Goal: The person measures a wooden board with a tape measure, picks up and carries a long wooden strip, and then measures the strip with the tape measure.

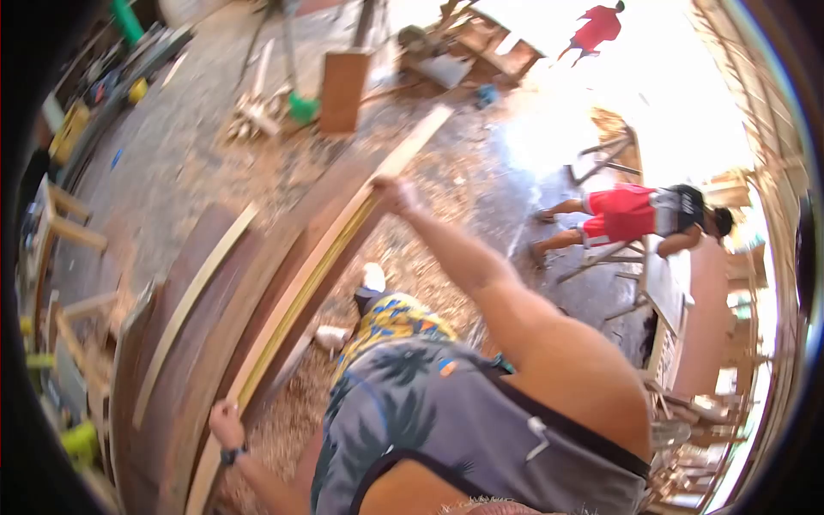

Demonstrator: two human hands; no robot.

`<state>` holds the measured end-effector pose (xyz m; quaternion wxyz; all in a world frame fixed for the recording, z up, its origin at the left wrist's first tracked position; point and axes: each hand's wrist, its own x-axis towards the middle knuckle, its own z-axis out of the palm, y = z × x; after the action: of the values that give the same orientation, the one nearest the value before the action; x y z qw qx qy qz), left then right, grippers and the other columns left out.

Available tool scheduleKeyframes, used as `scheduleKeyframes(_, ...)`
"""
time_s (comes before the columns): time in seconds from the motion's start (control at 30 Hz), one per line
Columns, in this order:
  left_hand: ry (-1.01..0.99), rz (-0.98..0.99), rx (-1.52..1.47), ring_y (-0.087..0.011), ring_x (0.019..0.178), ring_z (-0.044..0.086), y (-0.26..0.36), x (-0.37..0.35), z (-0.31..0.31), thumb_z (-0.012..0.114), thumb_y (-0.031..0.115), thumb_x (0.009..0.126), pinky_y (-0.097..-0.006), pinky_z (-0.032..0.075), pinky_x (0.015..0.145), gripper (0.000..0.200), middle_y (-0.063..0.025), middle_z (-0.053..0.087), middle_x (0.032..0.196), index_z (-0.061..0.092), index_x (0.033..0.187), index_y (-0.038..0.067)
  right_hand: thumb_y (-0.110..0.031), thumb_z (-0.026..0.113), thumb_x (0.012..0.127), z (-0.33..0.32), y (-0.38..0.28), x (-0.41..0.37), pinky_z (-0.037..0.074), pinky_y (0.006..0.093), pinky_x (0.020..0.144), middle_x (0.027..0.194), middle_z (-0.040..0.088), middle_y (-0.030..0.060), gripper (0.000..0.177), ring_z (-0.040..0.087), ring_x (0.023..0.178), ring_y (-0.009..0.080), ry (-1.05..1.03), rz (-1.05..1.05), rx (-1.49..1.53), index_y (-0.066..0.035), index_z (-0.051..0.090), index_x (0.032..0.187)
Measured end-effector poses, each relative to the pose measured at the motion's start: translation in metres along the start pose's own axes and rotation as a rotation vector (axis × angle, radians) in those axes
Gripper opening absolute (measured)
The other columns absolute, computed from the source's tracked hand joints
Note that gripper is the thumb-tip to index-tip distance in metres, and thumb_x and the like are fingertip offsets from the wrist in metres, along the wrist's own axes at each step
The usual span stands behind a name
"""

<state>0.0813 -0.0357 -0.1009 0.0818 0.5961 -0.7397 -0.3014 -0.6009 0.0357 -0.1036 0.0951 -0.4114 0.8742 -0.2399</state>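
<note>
A long pale wooden strip [300, 283] runs diagonally across a dark wooden workbench, its far end sticking out past my right hand. Along its edge lies the yellow blade of a tape measure [313, 276], stretched between my two hands. My left hand [226, 425], with a dark watch at the wrist, is closed at the near end of the blade, fingertips against the strip. At the far end of the blade my right hand [395, 196] is closed, gripping the tape measure against the strip; the tape's case is hidden.
Another pale strip [193, 296] lies on the brown boards to the left. Wood shavings cover the floor around my feet. A brown panel [345, 93] stands beyond the bench. One person [631, 213] bends over a table at right; another person [596, 30] is farther back.
</note>
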Motion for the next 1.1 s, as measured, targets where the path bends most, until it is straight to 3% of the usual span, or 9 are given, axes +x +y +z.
scheduleKeyframes(0.43,-0.035,0.080,-0.011,-0.0271,0.068,0.064,0.035,0.014,0.027,0.068,0.005,0.077,-0.0367,0.050,0.067,0.014,-0.0192,0.066,0.073,0.067,0.083,-0.007,-0.022,0.061,0.083,0.009,0.011,-0.009,0.053,0.0409,0.080,0.091,0.072,0.0098,0.019,0.068,0.088,0.0291,0.052,0.021,0.236,-0.017,0.072,0.097)
scheduleKeyframes(0.5,-0.256,-0.198,0.178,-0.0332,0.104,0.060,0.075,0.018,0.022,0.062,0.032,0.093,-0.0420,0.045,0.091,0.036,-0.0186,0.066,0.115,0.067,0.115,0.004,-0.024,0.059,0.084,0.006,0.016,-0.006,0.054,0.0411,0.078,0.092,0.071,0.0096,0.021,0.068,0.091,0.0287,-0.022,-0.001,0.297,-0.017,0.070,0.100)
scheduleKeyframes(0.53,-0.250,-0.200,0.182,-0.0332,0.104,0.060,0.075,0.023,0.030,0.062,0.032,0.093,-0.0420,0.045,0.091,0.036,-0.0186,0.066,0.115,0.067,0.115,0.004,-0.026,0.059,0.085,-0.004,0.012,-0.007,0.054,0.0404,0.079,0.093,0.071,0.0088,0.023,0.068,0.092,0.0273,-0.088,0.059,0.326,-0.018,0.070,0.104)
scheduleKeyframes(0.6,-0.063,0.039,0.046,-0.0269,0.070,0.065,0.070,0.031,0.048,0.068,0.006,0.078,-0.0368,0.049,0.068,0.013,-0.0189,0.066,0.075,0.067,0.084,-0.006,-0.026,0.060,0.084,-0.010,0.026,0.006,0.054,0.0395,0.076,0.090,0.071,0.0112,0.023,0.069,0.086,0.0279,-0.049,0.024,0.390,-0.016,0.070,0.103)
scheduleKeyframes(0.67,-0.061,0.088,0.048,-0.0307,0.080,0.064,0.087,0.037,0.057,0.065,0.006,0.082,-0.0404,0.049,0.074,0.015,-0.0208,0.066,0.084,0.067,0.092,-0.004,-0.023,0.061,0.083,0.004,0.048,0.015,0.055,0.0379,0.071,0.083,0.070,0.0137,0.023,0.068,0.077,0.0287,0.037,-0.054,0.461,-0.015,0.070,0.103)
scheduleKeyframes(0.8,-0.030,-0.001,0.097,-0.0265,0.081,0.066,0.194,0.046,0.070,0.068,0.016,0.085,-0.0361,0.050,0.076,0.021,-0.0188,0.069,0.087,0.069,0.094,-0.003,-0.012,0.064,0.082,-0.037,0.087,0.050,0.054,0.0306,0.073,0.092,0.071,0.0100,0.026,0.066,0.080,0.0156,0.033,0.035,0.565,-0.011,0.068,0.107)
scheduleKeyframes(0.83,-0.081,-0.018,0.029,-0.0284,0.082,0.066,0.204,0.058,0.081,0.069,0.017,0.083,-0.0372,0.050,0.076,0.021,-0.0187,0.069,0.087,0.069,0.092,-0.003,-0.019,0.066,0.083,-0.042,0.105,0.062,0.055,0.0368,0.076,0.095,0.070,0.0142,0.025,0.069,0.089,0.0283,0.090,-0.064,0.576,-0.016,0.067,0.108)
scheduleKeyframes(0.97,-0.023,0.084,0.092,-0.0347,0.083,0.065,0.279,0.081,0.133,0.070,0.020,0.082,-0.0405,0.050,0.074,0.021,-0.0196,0.069,0.087,0.071,0.089,0.000,-0.016,0.066,0.085,-0.117,0.134,0.093,0.055,0.0354,0.080,0.109,0.068,0.0137,0.032,0.067,0.093,0.0231,-0.010,0.193,0.641,-0.020,0.065,0.117)
scheduleKeyframes(1.1,0.090,0.243,0.130,-0.0351,0.082,0.065,0.373,0.088,0.172,0.072,0.024,0.081,-0.0415,0.050,0.074,0.022,-0.0188,0.068,0.086,0.072,0.087,0.003,-0.014,0.064,0.086,-0.146,0.182,0.136,0.053,0.0343,0.087,0.124,0.063,0.0120,0.040,0.064,0.100,0.0201,0.152,0.124,0.453,-0.014,0.060,0.126)
